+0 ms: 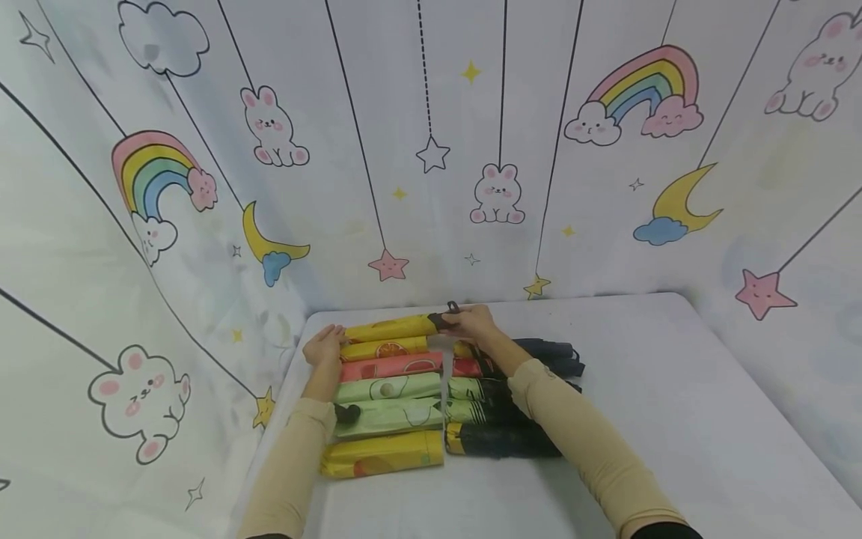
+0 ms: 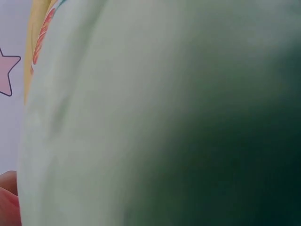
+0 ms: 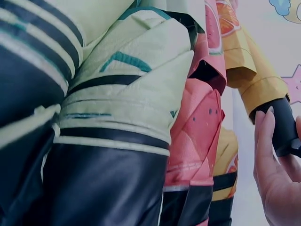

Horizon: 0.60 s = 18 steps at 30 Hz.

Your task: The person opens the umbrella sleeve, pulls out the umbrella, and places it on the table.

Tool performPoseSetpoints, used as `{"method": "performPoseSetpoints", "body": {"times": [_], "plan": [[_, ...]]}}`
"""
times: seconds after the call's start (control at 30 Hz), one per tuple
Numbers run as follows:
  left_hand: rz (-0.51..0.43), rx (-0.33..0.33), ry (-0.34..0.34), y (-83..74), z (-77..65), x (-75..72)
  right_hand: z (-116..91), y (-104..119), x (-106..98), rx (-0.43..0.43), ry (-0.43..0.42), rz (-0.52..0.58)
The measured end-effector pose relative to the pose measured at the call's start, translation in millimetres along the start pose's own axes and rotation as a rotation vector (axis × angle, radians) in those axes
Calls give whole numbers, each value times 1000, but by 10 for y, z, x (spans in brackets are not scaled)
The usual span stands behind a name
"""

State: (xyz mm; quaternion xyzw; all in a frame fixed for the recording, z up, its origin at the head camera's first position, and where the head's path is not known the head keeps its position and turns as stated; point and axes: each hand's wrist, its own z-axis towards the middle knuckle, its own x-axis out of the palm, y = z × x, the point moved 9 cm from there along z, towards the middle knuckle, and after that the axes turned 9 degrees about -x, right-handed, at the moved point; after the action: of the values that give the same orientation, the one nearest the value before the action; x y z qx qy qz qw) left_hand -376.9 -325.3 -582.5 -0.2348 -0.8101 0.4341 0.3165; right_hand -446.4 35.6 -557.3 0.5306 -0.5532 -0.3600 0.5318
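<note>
A folding umbrella in a yellow sleeve [image 1: 390, 329] lies at the back of the table, its black handle [image 3: 281, 128] sticking out at the right. My right hand [image 1: 471, 322] pinches that handle, thumb and fingers on either side of it. At the other end, my left hand [image 1: 325, 346] holds the sleeve's tip. In front lie a yellow orange-print sleeve [image 1: 390, 349], a red watermelon-print sleeve [image 1: 393, 367] and green sleeves [image 1: 390, 415]. Beside them are rolled umbrellas with dark ends [image 1: 498, 440]. A pale green surface fills most of the left wrist view, hiding nearly all of that hand.
Nearest me lies a yellow sleeve [image 1: 384, 454]. The right forearm [image 1: 586, 442] passes over the rolled umbrellas. A white table [image 1: 673, 389] extends to the right, and a printed cloth backdrop [image 1: 431, 224] rises behind its back edge.
</note>
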Motion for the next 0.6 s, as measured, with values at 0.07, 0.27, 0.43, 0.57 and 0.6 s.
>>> {"method": "performPoseSetpoints", "body": {"times": [0.07, 0.27, 0.43, 0.57, 0.6], "plan": [[-50, -15, 12, -5, -10, 6, 5, 5, -26, -4, -2, -1], [-156, -31, 11, -5, 7, -18, 16, 28, -119, -10, -5, -7], [-186, -30, 1, 4, 32, -43, 10, 57, -193, -20, -4, -51], [-159, -21, 5, 0, 15, -38, -2, 73, -232, -28, 4, -41], [-146, -19, 9, -1, 10, -34, -4, 74, -239, -30, 7, -31]]}}
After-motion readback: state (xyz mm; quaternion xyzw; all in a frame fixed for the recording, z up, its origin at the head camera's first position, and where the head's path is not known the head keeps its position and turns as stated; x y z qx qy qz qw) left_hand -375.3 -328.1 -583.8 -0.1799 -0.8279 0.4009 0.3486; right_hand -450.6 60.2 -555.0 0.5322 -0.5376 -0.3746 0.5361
